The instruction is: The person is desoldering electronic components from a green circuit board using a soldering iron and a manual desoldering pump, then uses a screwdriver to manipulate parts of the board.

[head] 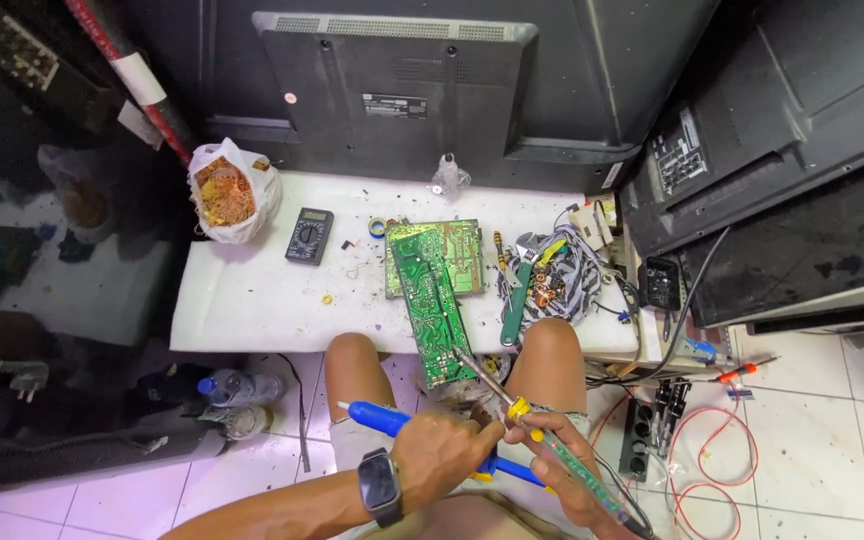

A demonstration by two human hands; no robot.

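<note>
- Your right hand (pixel 562 470) is closed around the soldering iron (pixel 542 440), whose long axis runs from the lower right up and left, with the tip touching the near end of the green circuit board (pixel 432 300).
- That board lies with its length running away from you and overhangs the near edge of the white table (pixel 252 300), between your knees.
- Your left hand (pixel 447 455) (the one with the watch) is curled around the blue desoldering pump (pixel 392 420), which lies crosswise with its nozzle pointing left, just beside the right hand.
- The right hand is nearer the board.
- Farther out: a multimeter (pixel 308 235) towards the far edge, a bag of scrap (pixel 227 195) at the far left corner, and a wrench (pixel 517 290) on the right.
</note>
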